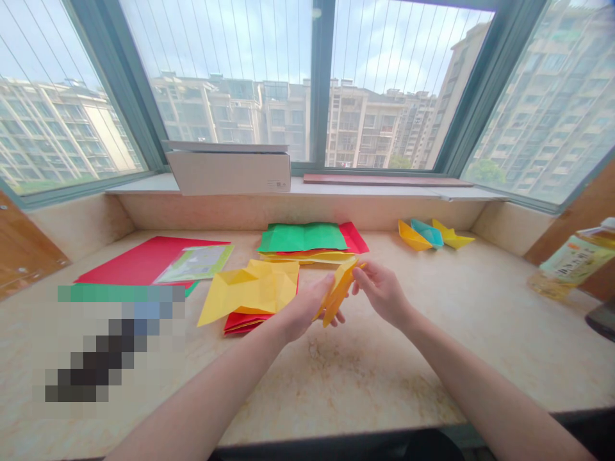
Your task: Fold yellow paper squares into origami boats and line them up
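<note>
Above the middle of the counter I hold a folded orange-yellow paper (339,294), tilted and partly covered by my fingers. My left hand (310,304) is closed on its left side. With its fingertips, my right hand (377,288) pinches the upper right end of the same paper. Just left of my hands lies a creased yellow sheet (254,288), resting over folded red paper (245,323). Behind it is a stack topped by a creased green sheet (305,237), with red and yellow sheets showing underneath.
Folded paper boats (420,235) in orange, blue and yellow stand at the back right. A red sheet (134,259) and a clear packet (196,262) lie left. A bottle (576,259) stands far right. A white box (230,171) rests on the window ledge. Part of the left counter is pixelated.
</note>
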{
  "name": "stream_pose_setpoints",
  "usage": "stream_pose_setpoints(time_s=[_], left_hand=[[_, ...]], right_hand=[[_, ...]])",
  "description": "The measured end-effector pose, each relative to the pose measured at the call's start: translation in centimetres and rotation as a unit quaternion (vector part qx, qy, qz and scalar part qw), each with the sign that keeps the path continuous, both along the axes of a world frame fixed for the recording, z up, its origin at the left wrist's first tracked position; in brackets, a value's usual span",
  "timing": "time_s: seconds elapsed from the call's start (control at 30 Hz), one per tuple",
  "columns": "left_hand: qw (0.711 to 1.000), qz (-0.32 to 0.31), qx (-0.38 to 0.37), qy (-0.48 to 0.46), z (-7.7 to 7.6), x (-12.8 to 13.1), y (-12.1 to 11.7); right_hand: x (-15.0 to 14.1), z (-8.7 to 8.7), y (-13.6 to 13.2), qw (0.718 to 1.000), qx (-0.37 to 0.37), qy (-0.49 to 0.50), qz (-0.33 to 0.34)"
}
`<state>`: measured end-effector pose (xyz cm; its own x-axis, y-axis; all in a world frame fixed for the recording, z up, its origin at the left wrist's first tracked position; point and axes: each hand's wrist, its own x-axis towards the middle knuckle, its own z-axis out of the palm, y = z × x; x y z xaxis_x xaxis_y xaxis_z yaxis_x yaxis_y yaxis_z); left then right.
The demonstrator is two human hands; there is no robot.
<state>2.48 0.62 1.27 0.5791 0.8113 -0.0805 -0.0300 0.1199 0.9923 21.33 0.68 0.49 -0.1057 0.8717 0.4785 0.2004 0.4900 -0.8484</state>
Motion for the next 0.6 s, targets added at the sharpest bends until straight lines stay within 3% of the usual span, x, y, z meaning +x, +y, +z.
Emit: stream_pose_setpoints(time_s=[0.23,0.5,0.6], left_hand=[[0.996,0.016,0.085,-0.004,0.13,-0.22,0.25],[0.998,0.030,0.058,0.009,-0.01,0.13,0.11],[0.998,0.038,0.044,-0.009,-0.01,0.09,0.10]], right_hand=[[0.16,0.23,0.48,0.998,-0.015,0.032,-0.056],[0.16,-0.03,0.49,0.999,0.011,0.018,-0.047],[0.35,-0.40,0.69,0.996,0.044,-0.015,-0.074]])
